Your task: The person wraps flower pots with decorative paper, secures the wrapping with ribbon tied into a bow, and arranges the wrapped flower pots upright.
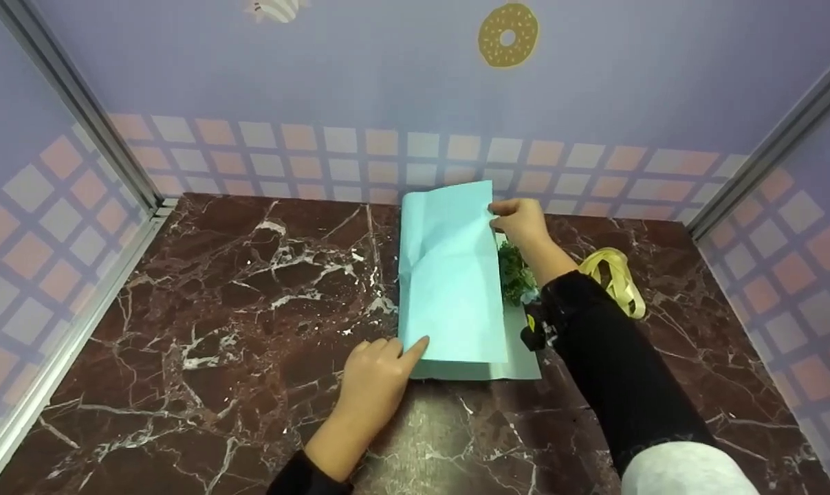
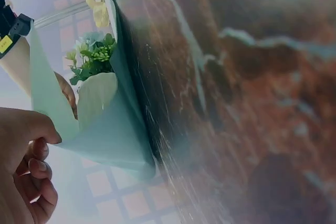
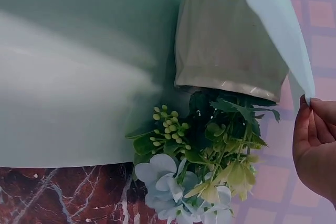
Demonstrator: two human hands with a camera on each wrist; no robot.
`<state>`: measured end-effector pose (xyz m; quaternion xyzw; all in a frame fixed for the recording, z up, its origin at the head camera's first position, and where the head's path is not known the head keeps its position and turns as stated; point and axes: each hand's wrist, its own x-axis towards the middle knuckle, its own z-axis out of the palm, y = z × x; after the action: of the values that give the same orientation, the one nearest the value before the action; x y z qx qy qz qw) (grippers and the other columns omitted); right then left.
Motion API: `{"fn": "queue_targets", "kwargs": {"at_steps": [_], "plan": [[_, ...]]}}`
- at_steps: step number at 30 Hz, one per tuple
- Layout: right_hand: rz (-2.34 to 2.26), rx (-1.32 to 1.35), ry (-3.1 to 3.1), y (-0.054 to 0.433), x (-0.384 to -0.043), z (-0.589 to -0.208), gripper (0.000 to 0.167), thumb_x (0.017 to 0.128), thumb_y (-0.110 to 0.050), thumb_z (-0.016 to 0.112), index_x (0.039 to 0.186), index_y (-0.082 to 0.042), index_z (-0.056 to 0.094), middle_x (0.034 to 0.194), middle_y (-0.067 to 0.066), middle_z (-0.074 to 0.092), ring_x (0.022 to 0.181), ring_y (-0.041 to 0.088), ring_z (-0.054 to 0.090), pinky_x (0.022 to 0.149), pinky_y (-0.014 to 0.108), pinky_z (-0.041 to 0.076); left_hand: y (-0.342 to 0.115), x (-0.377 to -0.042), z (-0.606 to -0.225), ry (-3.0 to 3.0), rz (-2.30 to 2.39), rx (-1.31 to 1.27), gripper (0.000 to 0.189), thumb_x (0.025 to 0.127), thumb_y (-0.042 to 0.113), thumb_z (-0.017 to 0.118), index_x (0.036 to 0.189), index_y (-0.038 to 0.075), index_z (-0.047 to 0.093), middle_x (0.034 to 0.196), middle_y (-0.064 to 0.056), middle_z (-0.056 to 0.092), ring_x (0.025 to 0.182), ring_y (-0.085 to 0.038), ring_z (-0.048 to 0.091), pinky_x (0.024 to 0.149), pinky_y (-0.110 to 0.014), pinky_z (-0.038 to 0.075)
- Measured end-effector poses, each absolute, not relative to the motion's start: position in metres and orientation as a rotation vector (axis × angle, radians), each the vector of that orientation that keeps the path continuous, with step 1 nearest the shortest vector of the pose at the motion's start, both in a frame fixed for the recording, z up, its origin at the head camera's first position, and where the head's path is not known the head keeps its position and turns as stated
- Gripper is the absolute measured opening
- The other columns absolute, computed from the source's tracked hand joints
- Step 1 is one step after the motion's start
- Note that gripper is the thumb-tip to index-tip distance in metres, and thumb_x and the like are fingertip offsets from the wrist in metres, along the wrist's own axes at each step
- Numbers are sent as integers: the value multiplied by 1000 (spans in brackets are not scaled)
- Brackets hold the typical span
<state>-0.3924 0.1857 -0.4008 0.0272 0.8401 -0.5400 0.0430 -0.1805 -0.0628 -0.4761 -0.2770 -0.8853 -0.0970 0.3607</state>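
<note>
A sheet of light blue wrapping paper (image 1: 452, 289) lies folded over a potted plant on the dark marbled table. In the right wrist view the pale fluted pot (image 3: 226, 45) lies on its side, with green leaves and pale blue flowers (image 3: 163, 177) spilling from its mouth. My right hand (image 1: 525, 220) pinches the raised far right edge of the upper flap between thumb and fingers. At the near left corner, my left hand (image 1: 373, 371) holds the fold, thumb on top and the other fingers curled beside it.
A loose bundle of yellow ribbon (image 1: 617, 282) lies right of the paper, close to my right forearm. A lilac wall (image 1: 387, 75) with pink and white squares stands behind the table, and side panels close in left and right.
</note>
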Motion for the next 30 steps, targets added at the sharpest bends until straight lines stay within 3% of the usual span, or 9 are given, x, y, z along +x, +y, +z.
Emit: {"fn": "queue_targets", "kwargs": {"at_steps": [3, 5, 8, 11, 14, 17, 21, 30], "plan": [[-1608, 76, 2568, 186, -395, -403, 36, 95, 2, 58, 131, 2, 59, 135, 20, 54, 119, 33, 56, 98, 38, 48, -62, -183, -474, -2250, -294, -831, 35, 78, 28, 80, 111, 17, 74, 71, -1, 64, 57, -13, 54, 53, -25, 43], [-1576, 86, 2578, 186, -396, -405, 36, 95, 2, 58, 131, 2, 59, 135, 20, 54, 118, 34, 57, 98, 39, 48, -62, -189, -470, -2249, -320, -917, 42, 82, 41, 75, 114, 15, 72, 74, 0, 63, 62, -13, 56, 58, -26, 48], [-1550, 91, 2581, 186, -398, -408, 36, 94, 3, 58, 130, 3, 59, 135, 21, 54, 120, 34, 55, 99, 40, 48, -59, -204, -458, -2319, -320, -986, 46, 90, 47, 64, 123, 15, 67, 92, -3, 65, 82, -18, 62, 77, -32, 53], [-1532, 95, 2588, 186, -400, -410, 36, 94, 3, 59, 130, 3, 60, 135, 21, 54, 122, 34, 54, 99, 40, 48, -52, -229, -443, -2510, -296, -988, 47, 98, 42, 53, 137, 16, 55, 124, -8, 61, 111, -24, 57, 100, -42, 45], [-1529, 106, 2598, 187, -401, -413, 35, 94, 4, 59, 129, 3, 60, 134, 20, 55, 121, 34, 54, 98, 40, 48, -43, -258, -432, -2731, -239, -954, 52, 103, 41, 42, 149, 16, 40, 149, -7, 42, 134, -27, 40, 113, -48, 29], [-1536, 110, 2604, 187, -402, -414, 35, 94, 4, 59, 128, 4, 61, 132, 22, 56, 119, 35, 56, 98, 41, 49, -34, -284, -427, -2887, -162, -937, 56, 105, 42, 36, 154, 16, 30, 159, -3, 25, 144, -26, 24, 116, -50, 18], [-1531, 106, 2606, 185, -401, -417, 34, 94, 3, 59, 128, 4, 61, 130, 22, 57, 118, 36, 55, 98, 42, 48, -26, -304, -430, -2989, -100, -992, 58, 105, 44, 32, 157, 19, 21, 162, 2, 12, 147, -24, 11, 117, -54, 11], [-1489, 59, 2659, 189, -399, -414, 34, 95, 1, 58, 129, 3, 60, 131, 21, 56, 120, 34, 53, 97, 41, 49, -20, -316, -439, -2994, -113, -1009, 54, 105, 46, 32, 155, 24, 28, 161, 7, 15, 147, -22, 11, 117, -56, 9]]}}
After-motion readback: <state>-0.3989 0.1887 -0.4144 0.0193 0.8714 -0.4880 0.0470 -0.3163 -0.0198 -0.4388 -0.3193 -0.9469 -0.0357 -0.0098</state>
